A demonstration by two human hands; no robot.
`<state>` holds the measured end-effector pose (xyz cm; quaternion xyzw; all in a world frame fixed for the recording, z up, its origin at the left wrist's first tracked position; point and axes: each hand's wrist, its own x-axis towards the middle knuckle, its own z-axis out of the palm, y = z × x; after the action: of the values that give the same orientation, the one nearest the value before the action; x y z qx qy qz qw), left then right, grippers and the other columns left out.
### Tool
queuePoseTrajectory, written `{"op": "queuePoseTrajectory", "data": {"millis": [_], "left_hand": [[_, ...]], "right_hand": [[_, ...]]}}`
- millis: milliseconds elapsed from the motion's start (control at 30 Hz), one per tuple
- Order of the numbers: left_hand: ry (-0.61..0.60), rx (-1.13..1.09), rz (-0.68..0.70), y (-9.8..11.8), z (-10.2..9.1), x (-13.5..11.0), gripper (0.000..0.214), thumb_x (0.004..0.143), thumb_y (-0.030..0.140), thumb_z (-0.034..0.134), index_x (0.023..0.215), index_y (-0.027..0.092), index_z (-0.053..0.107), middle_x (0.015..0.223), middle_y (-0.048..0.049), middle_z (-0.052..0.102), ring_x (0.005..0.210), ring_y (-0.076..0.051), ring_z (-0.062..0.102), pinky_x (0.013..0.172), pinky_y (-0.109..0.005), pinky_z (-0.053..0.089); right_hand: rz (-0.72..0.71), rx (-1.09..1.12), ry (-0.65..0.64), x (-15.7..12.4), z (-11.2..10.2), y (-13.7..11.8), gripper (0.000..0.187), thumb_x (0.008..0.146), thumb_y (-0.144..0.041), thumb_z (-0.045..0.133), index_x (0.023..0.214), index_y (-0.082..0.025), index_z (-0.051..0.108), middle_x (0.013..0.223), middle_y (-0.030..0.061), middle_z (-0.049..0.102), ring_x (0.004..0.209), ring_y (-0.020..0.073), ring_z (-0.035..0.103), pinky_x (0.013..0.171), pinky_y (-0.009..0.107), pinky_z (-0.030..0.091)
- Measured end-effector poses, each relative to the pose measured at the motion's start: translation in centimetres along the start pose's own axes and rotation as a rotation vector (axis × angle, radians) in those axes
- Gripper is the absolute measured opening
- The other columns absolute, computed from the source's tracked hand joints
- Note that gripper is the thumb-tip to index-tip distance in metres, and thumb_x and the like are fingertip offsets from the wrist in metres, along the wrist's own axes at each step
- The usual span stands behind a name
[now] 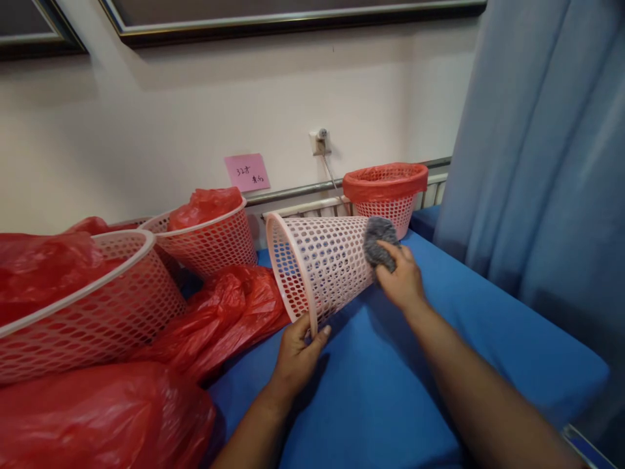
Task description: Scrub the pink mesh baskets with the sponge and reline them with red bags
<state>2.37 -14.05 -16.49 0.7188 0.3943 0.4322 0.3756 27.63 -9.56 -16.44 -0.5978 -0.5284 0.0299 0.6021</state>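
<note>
A pink perforated plastic wastebasket (332, 257) is tipped on its side above the blue bed surface (371, 378), its open mouth facing left. My left hand (299, 352) grips its rim at the lower edge, thumb outside. My right hand (403, 273) is closed on a grey fuzzy cloth (379, 241), pressed against the basket's base end. Just behind that end stands another pink basket (390, 212), upright, with a red plastic bag (359, 187) folded over its rim.
On the left are more pink baskets (219, 241) with red bags in them. Crumpled red bags (234, 312) lie beside them. A metal rail (297, 191), a wall socket (319, 142) and a pink note (247, 172) are behind. A blue curtain (527, 163) hangs at the right.
</note>
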Motion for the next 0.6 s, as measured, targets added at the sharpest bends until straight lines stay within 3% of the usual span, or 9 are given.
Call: {"op": "queuePoseTrajectory", "data": {"millis": [100, 167, 233, 333, 433, 533, 600], "left_hand": [[-0.052, 0.113, 0.006, -0.7, 0.4, 0.0, 0.039, 0.081, 0.018, 0.064, 0.119, 0.018, 0.076, 0.114, -0.0088, 0.079, 0.103, -0.027, 0.072, 0.099, -0.042, 0.055], [-0.084, 0.198, 0.002, -1.4, 0.6, 0.1, 0.047, 0.075, 0.010, 0.059, 0.119, 0.018, 0.075, 0.109, -0.0078, 0.078, 0.099, -0.027, 0.071, 0.099, -0.042, 0.055], [-0.080, 0.253, -0.006, -2.2, 0.6, 0.3, 0.051, 0.072, 0.005, 0.054, 0.117, 0.018, 0.075, 0.104, -0.0069, 0.077, 0.097, -0.026, 0.070, 0.101, -0.044, 0.053], [-0.063, 0.272, 0.013, -2.6, 0.3, 0.6, 0.048, 0.074, 0.004, 0.049, 0.112, 0.018, 0.075, 0.105, -0.0073, 0.077, 0.099, -0.026, 0.069, 0.100, -0.043, 0.053], [-0.082, 0.218, -0.006, -2.2, -0.1, 0.6, 0.036, 0.079, 0.011, 0.058, 0.110, 0.017, 0.075, 0.106, -0.0088, 0.078, 0.095, -0.026, 0.070, 0.094, -0.040, 0.056], [0.006, 0.063, -0.017, -1.3, -0.3, 0.3, 0.031, 0.081, 0.028, 0.071, 0.111, 0.016, 0.073, 0.103, -0.0091, 0.079, 0.090, -0.025, 0.071, 0.088, -0.037, 0.059], [0.096, -0.025, 0.002, -0.8, -0.5, 0.1, 0.033, 0.084, 0.037, 0.073, 0.110, 0.016, 0.074, 0.104, -0.0091, 0.079, 0.091, -0.025, 0.072, 0.088, -0.036, 0.059]], "right_hand": [[0.293, -0.105, 0.005, 2.1, -0.2, 2.6, 0.053, 0.077, -0.024, 0.060, 0.129, -0.022, 0.071, 0.112, 0.0106, 0.066, 0.104, 0.0291, 0.069, 0.104, 0.051, 0.055], [0.273, -0.106, -0.004, 2.0, -0.2, 2.6, 0.054, 0.079, -0.026, 0.060, 0.132, -0.023, 0.069, 0.115, 0.0108, 0.066, 0.105, 0.0299, 0.069, 0.104, 0.052, 0.055], [0.085, -0.050, -0.030, 0.6, 0.0, 1.1, 0.055, 0.082, -0.027, 0.060, 0.136, -0.023, 0.067, 0.125, 0.0124, 0.063, 0.114, 0.0310, 0.067, 0.106, 0.052, 0.054], [-0.317, 0.104, -0.164, -2.5, 0.0, -2.5, 0.057, 0.084, -0.022, 0.059, 0.141, -0.026, 0.062, 0.142, 0.0121, 0.056, 0.128, 0.0302, 0.061, 0.109, 0.048, 0.053], [-0.620, 0.253, -0.313, -5.0, -0.5, -5.5, 0.063, 0.082, -0.018, 0.060, 0.144, -0.030, 0.059, 0.152, 0.0099, 0.049, 0.129, 0.0285, 0.061, 0.105, 0.045, 0.057], [-0.772, 0.331, -0.366, -6.0, -0.7, -6.8, 0.065, 0.080, -0.016, 0.059, 0.143, -0.028, 0.058, 0.151, 0.0104, 0.049, 0.126, 0.0269, 0.063, 0.101, 0.042, 0.059], [-0.795, 0.317, -0.385, -5.8, -0.5, -6.6, 0.062, 0.079, -0.014, 0.058, 0.140, -0.026, 0.061, 0.149, 0.0108, 0.052, 0.125, 0.0259, 0.064, 0.101, 0.040, 0.059]]}}
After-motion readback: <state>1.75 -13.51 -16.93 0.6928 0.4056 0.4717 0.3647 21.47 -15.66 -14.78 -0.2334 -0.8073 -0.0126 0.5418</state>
